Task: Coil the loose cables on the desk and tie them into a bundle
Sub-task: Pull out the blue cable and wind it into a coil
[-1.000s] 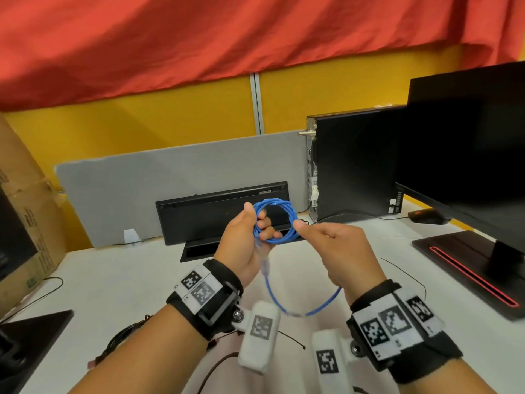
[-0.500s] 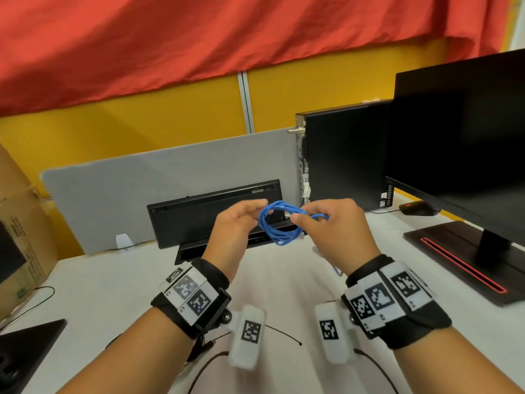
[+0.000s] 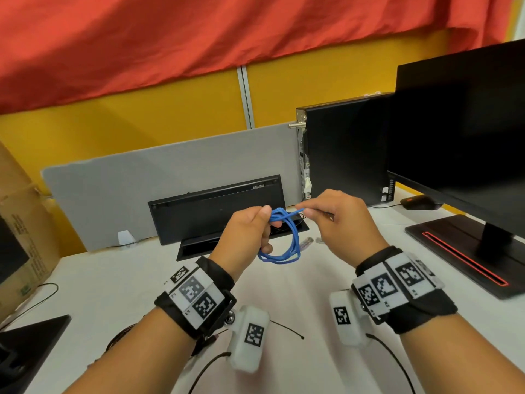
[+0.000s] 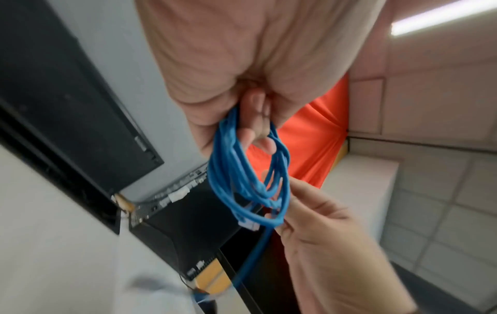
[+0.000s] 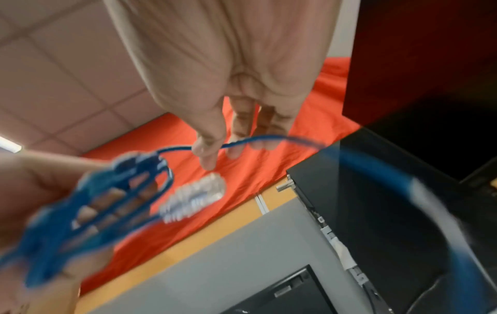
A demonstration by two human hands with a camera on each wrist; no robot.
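The left hand [image 3: 250,231] grips a coiled blue network cable [image 3: 287,240] above the white desk [image 3: 85,294], fingers curled through the loops, which hang below its knuckles. Just beside it, the right hand [image 3: 338,220] pinches the cable's free end between thumb and forefinger, drawing it off the top of the coil. A clear plug [image 5: 193,197] dangles under the right hand's fingertips. Beyond both hands stands a black keyboard [image 3: 218,206].
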